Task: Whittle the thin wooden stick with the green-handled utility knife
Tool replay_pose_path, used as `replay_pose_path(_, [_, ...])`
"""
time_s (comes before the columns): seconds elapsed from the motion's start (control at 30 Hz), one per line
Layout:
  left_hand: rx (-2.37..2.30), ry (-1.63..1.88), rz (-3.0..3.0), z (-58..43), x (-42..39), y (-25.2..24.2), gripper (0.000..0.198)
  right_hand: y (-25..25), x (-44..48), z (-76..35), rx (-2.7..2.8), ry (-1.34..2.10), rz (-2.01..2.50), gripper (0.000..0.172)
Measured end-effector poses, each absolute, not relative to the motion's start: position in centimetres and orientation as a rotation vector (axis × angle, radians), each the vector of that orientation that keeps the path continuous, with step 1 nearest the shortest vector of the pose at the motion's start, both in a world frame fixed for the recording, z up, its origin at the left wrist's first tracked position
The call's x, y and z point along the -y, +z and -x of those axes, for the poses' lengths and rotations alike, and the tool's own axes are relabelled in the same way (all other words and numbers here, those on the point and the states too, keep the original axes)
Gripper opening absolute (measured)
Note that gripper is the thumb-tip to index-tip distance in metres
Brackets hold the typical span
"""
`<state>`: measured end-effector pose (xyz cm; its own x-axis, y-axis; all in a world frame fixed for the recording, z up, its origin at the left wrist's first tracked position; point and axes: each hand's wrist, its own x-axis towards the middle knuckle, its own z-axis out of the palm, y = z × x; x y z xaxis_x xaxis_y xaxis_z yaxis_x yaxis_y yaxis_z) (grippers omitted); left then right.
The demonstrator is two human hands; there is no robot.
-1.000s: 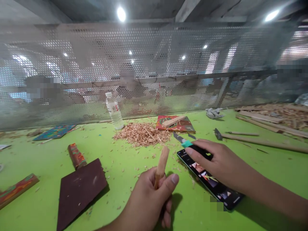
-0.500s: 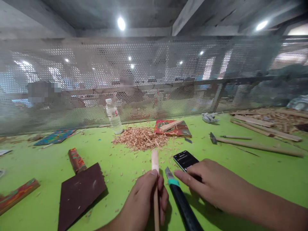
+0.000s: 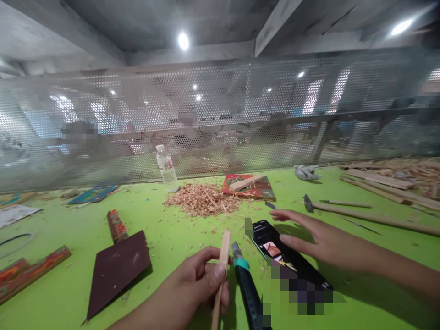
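Observation:
My left hand (image 3: pixel 202 282) grips a slim wooden stick (image 3: pixel 225 247) between thumb and fingers, its pale top end pointing away from me. Just right of it lies a utility knife (image 3: pixel 248 288) with a black handle, a teal collar and a short blade. My right hand (image 3: pixel 311 231) is open, fingers spread over a smartphone (image 3: pixel 292 256) on the table. The thumb is at the phone's lit screen, which shows a picture; whether it touches the glass I cannot tell. Part of the phone and the knife handle is blurred out.
Beyond my hands are a pile of wood shavings (image 3: pixel 202 200), a water bottle (image 3: pixel 167 169) and a painted board (image 3: pixel 266 189). A hammer (image 3: pixel 364 214) lies right. At left are brown sandpaper (image 3: pixel 120 270) and painted wood pieces (image 3: pixel 44 272). A perforated metal screen (image 3: pixel 213 114) stands behind.
My right hand has lifted and opened out over the phone, and the phone's screen now shows a picture. The stick in my left hand has tilted and shifted slightly. The view has turned a little left.

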<state>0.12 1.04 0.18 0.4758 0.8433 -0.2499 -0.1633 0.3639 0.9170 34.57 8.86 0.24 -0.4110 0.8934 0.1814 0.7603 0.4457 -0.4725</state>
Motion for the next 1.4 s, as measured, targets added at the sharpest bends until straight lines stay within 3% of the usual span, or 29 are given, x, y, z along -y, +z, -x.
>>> replay_pose_path(0.13, [-0.766, 0.855, -0.721, 0.0, -1.7, -0.6, 0.04, -0.8, -7.9, -35.9, 2.379, 0.463, 1.365, 0.075])
replay_pose_path(0.4, [-0.771, 0.828, -0.727, 0.7, -2.1, 0.1, 0.038, 0.0, -7.1, -36.8, 2.594, 0.572, 1.188, 0.101])
replay_pose_path(0.73, [-0.791, 0.822, -0.75, 0.7, -1.7, 0.1, 0.039, -0.9, -7.0, -37.0, 2.539, 0.687, 1.187, 0.102])
replay_pose_path(0.87, [-0.773, 0.802, -0.753, 0.6, -1.7, 0.1, 0.039, -0.5, -7.1, -36.1, 2.43, 0.689, 1.332, 0.087])
replay_pose_path(0.97, [-0.785, 0.799, -0.787, 0.7, -1.7, 0.0, 0.037, -0.3, -7.2, -35.5, 2.402, 0.713, 1.388, 0.087])
replay_pose_path(1.27, [-0.779, 0.809, -0.809, 0.5, -1.8, -0.2, 0.035, 0.9, -7.4, -36.6, 2.553, 1.032, 1.348, 0.124])
replay_pose_path(1.4, [-0.789, 0.812, -0.802, 0.6, -1.8, -0.1, 0.037, 1.2, -7.2, -36.3, 2.572, 1.034, 1.401, 0.117])
